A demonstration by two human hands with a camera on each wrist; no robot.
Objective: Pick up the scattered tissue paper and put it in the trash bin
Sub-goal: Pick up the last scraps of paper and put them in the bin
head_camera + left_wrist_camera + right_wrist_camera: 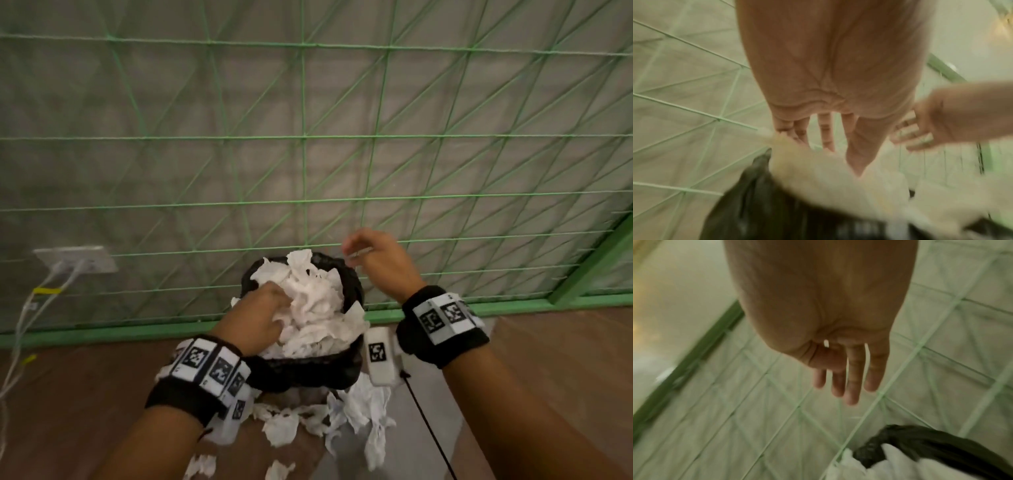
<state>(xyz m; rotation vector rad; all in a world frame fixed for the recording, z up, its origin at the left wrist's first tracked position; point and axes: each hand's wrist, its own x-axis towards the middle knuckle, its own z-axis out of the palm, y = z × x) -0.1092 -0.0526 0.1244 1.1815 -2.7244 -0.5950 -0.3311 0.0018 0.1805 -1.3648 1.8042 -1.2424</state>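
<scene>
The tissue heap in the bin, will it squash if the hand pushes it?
Probably. The tissue heap looks crumpled and airy, so it should squash easily under the left hand. It rises above the trash bin rim, so pieces may spill onto the floor.

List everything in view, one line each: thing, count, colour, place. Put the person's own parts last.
trash bin: one, black liner, on the floor against the wall.
tissue paper in the bin: a heaped pile, white, rising above the rim.
tissue paper on the floor: many pieces, white, scattered in front of the bin.
netting: one, green, over the wall behind the bin.
wall socket: one, white, left on the wall, cables plugged in.
floor: brown wood.
wristbands: two, black with white marker tags, one per wrist.
left hand: fingers straight, pressing on the heaped tissue.
right hand: empty, above the bin's right edge.
</scene>
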